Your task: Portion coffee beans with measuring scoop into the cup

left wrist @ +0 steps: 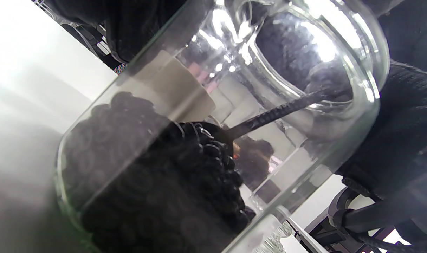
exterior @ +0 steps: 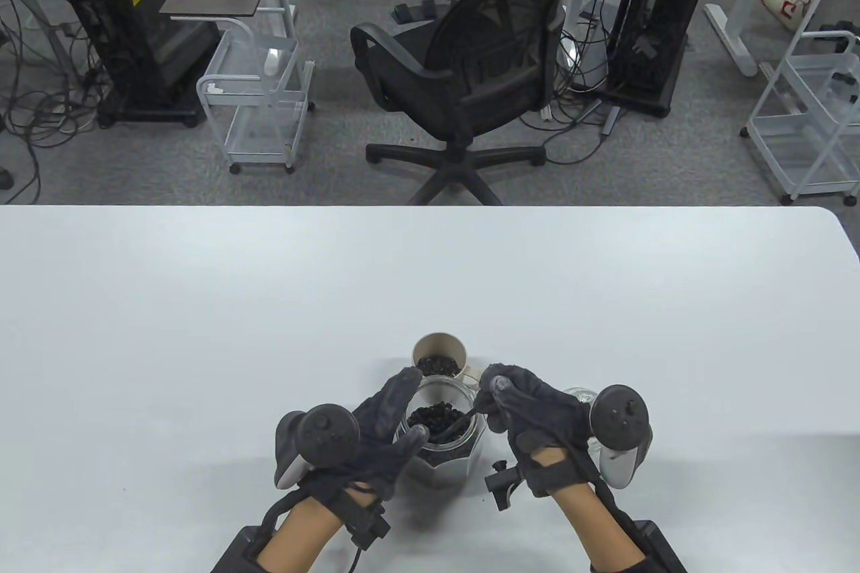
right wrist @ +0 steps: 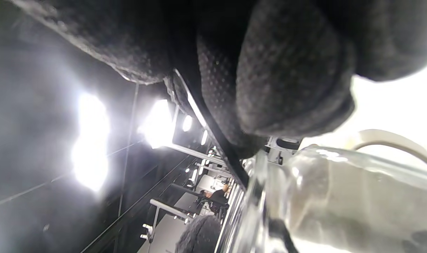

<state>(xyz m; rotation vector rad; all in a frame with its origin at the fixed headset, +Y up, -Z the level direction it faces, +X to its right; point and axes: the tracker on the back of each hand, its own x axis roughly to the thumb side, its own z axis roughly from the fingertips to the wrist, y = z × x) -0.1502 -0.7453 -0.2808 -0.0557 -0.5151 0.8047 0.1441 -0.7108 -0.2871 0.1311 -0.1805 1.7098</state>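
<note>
The beans [exterior: 435, 415] are held in an open glass jar [exterior: 445, 459] near the front edge of the bench [exterior: 201, 331], and a smaller share is already seen in the cup [exterior: 440, 356] standing just behind the jar. The scoop [left wrist: 269, 114] is lowered into the jar, its dark ribbed handle slanting out through the mouth; in the left wrist view its bowl is buried in the heap of beans, so how full it is cannot be told.

The scoop handle is pinched at its upper end by the right hand [exterior: 531, 418], fingers curled around it above the jar's mouth. The jar is clasped on its left side by the left hand [exterior: 376, 432], fingers wrapped around the glass, and appears tilted in the wrist view.

The task is judged to be partway done: the bottom of the cup is covered with beans, but most of its wall is still bare, and plenty of beans are left in the jar. A further scoopful is being taken; lifting it clear of the mouth and tipping it into the cup are what remain.

A small clear glass thing [exterior: 579, 394] is partly hidden behind the right hand. Beyond the bench, an office chair [exterior: 470, 76] is seen on the floor.
</note>
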